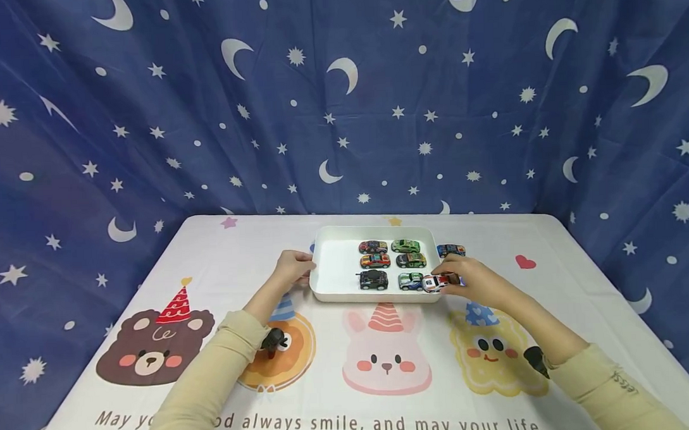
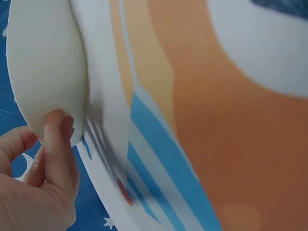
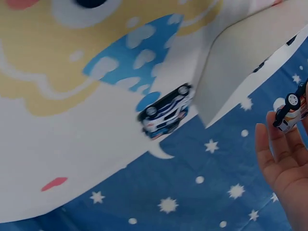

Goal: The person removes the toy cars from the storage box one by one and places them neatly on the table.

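A white tray (image 1: 338, 285) holds several small toy cars. My left hand (image 1: 293, 267) grips the rim at its left end; in the left wrist view the fingers of that hand (image 2: 45, 178) pinch the tray wall (image 2: 48, 62). Over the tray's near right corner, my right hand (image 1: 471, 279) holds a white and red toy car (image 1: 435, 283). The right wrist view shows this hand (image 3: 288, 168) at the right edge, partly cut off. A green and white toy car (image 1: 409, 281) lies just left of the held one, inside the tray.
A black toy vehicle (image 1: 373, 279), a red-orange car (image 1: 374, 261) and a green car (image 1: 405, 246) are among those in the tray. Outside its right end stands a blue car (image 1: 451, 250). Another blue and white car (image 3: 166, 113) sits on the printed tablecloth.
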`<state>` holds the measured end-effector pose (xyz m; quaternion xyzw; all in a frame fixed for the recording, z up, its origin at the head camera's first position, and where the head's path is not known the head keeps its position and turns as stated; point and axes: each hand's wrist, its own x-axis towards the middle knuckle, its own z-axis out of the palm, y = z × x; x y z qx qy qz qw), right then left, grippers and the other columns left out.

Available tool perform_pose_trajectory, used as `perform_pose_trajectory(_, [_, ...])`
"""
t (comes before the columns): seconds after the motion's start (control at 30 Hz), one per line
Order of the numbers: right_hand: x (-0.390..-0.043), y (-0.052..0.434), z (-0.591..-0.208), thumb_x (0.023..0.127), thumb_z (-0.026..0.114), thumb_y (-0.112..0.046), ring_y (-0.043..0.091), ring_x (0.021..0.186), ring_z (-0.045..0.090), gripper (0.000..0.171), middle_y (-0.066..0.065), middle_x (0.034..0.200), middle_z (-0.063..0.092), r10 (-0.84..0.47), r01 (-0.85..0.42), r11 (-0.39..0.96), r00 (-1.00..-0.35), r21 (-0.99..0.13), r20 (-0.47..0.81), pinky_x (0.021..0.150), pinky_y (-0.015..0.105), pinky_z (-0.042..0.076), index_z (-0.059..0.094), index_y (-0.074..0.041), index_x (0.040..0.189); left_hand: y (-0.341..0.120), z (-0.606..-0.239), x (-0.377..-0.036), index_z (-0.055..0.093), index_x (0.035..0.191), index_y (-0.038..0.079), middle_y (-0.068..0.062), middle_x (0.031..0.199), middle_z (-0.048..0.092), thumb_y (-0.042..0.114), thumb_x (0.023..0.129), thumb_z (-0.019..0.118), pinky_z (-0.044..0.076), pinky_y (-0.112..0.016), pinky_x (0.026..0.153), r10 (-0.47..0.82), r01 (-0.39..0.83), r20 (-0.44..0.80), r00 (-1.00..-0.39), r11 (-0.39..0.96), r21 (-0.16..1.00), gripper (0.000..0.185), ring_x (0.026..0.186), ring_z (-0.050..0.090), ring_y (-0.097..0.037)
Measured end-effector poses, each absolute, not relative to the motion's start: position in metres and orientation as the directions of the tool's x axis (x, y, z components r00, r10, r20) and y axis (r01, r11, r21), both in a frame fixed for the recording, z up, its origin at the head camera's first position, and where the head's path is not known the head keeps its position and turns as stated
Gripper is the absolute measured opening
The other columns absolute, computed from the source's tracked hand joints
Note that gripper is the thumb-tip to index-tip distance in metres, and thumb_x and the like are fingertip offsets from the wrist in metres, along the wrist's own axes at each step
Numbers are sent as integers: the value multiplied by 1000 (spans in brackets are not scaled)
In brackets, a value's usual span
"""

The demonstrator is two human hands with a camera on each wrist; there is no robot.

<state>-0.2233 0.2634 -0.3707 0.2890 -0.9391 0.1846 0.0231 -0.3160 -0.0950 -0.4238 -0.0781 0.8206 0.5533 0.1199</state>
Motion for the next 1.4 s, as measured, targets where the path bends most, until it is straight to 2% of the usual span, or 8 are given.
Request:
perform_pose_trajectory(0.3, [-229, 287, -375, 78, 74, -8, 15, 79, 53, 31, 9, 97, 64, -483, -496, 793, -866, -354, 132, 64, 27, 50, 67, -1, 107, -96, -421, -315, 59, 119, -6, -24, 109, 65, 4, 87, 59, 53, -15, 53, 4, -270, -291, -957, 362, 892, 33, 68, 65, -12])
perform_pose_trajectory(0.6, [-235, 303, -387, 77, 75, -9, 18, 79, 54, 32, 12, 97, 65, -435, -445, 823, -893, -353, 112, 67, 36, 52, 67, 1, 107, -97, -419, -314, 57, 120, -7, -25, 109, 65, 4, 88, 59, 56, -19, 56, 22, -273, -298, -954, 343, 899, 34, 68, 66, -12])
perform_pose_trajectory(0.7, [-238, 306, -391, 77, 75, -8, 18, 79, 55, 31, 12, 96, 66, -445, -458, 819, -887, -345, 121, 68, 35, 51, 68, 1, 106, -99, -420, -315, 57, 120, -7, -25, 108, 65, 4, 88, 59, 57, -20, 57, 22, -276, -300, -954, 333, 902, 34, 66, 65, -11])
perform_pose_trajectory(0.83, [-245, 307, -397, 77, 75, -8, 15, 74, 52, 29, 9, 88, 65, -474, -484, 808, -873, -338, 118, 62, 29, 47, 68, 3, 103, -102, -423, -317, 58, 118, -7, -23, 104, 67, 4, 87, 60, 56, -19, 55, 6, -280, -300, -954, 345, 896, 33, 60, 61, -8])
perform_pose_trajectory(0.93, [-249, 308, -401, 78, 74, -8, 15, 74, 53, 29, 8, 87, 65, -475, -476, 804, -875, -355, 99, 63, 31, 49, 68, 4, 103, -104, -425, -317, 60, 117, -7, -22, 101, 68, 4, 87, 60, 55, -18, 53, 5, -273, -294, -956, 357, 893, 31, 58, 60, -7])
perform_pose_trajectory(1.03, [-251, 309, -404, 78, 74, -9, 16, 76, 55, 29, 9, 87, 66, -462, -456, 812, -884, -363, 76, 67, 36, 52, 68, 5, 102, -105, -426, -317, 59, 117, -8, -23, 101, 68, 4, 88, 58, 55, -18, 53, 20, -256, -282, -959, 360, 897, 32, 58, 60, -6])
perform_pose_trajectory(1.4, [-255, 313, -420, 77, 74, -10, 20, 80, 59, 24, 10, 87, 67, -481, -465, 837, -877, -288, 16, 74, 41, 53, 68, 4, 96, -99, -426, -315, 60, 116, -10, -27, 107, 65, 1, 89, 57, 55, -19, 53, 53, -144, -191, -980, 474, 869, 29, 62, 62, -9])
